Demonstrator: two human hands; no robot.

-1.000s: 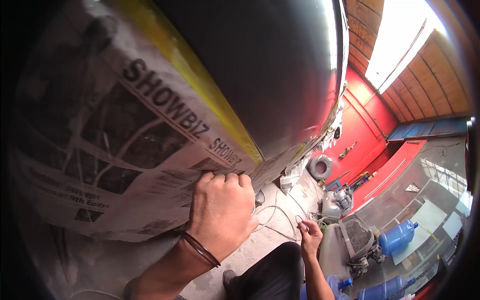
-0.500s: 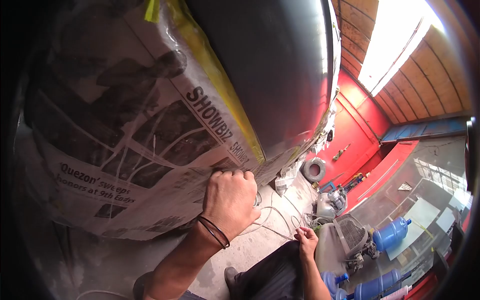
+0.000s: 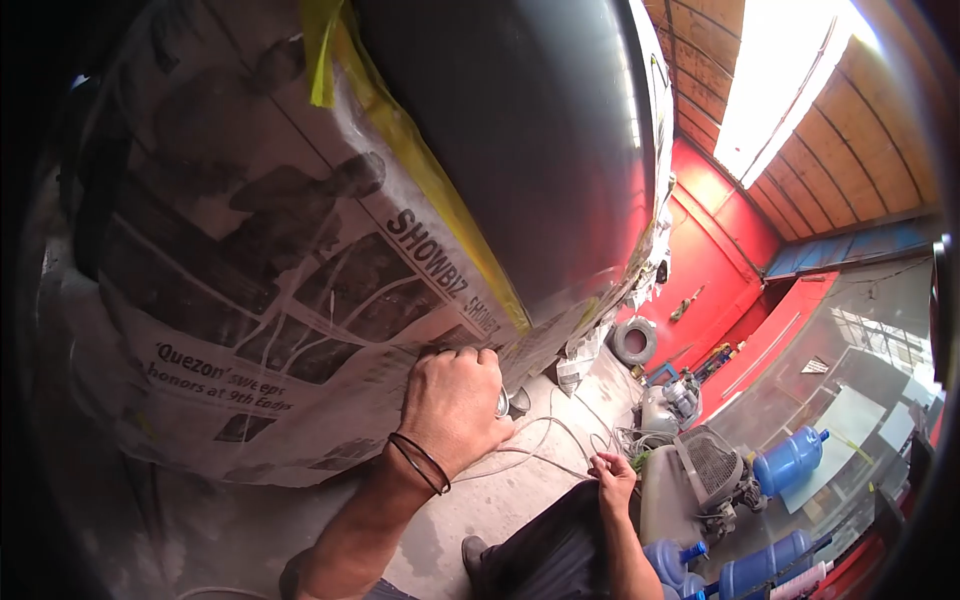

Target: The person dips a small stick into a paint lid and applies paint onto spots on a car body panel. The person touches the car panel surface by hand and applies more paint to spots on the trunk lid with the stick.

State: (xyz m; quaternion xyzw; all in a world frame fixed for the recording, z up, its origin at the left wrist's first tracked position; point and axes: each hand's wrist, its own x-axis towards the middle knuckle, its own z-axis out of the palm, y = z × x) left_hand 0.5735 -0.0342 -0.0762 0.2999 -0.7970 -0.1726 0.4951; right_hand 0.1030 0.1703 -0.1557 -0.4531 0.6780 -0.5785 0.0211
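Observation:
My left hand (image 3: 455,405), with dark bands at the wrist, is closed against the newspaper sheet (image 3: 330,290); its fingertips are hidden, and a bit of round metal shows beside it. Yellow tape (image 3: 430,165) runs along the top edge of the newspaper, next to a smooth dark panel (image 3: 510,130). Lower right, near my knee, my right hand (image 3: 613,478) has its fingers curled with thumb and fingertips close together. Whether anything small is between them cannot be made out.
Hoses (image 3: 550,440) lie on the concrete floor (image 3: 430,530) beyond my hands. A tire (image 3: 633,341) leans by the red wall (image 3: 720,210). A compressor (image 3: 670,408), a caged machine (image 3: 708,465) and blue water jugs (image 3: 790,460) stand at the right.
The view has shifted, showing more of the newspaper and a loose tape end. My left hand stays closed at the sheet; my right hand has moved slightly lower in view.

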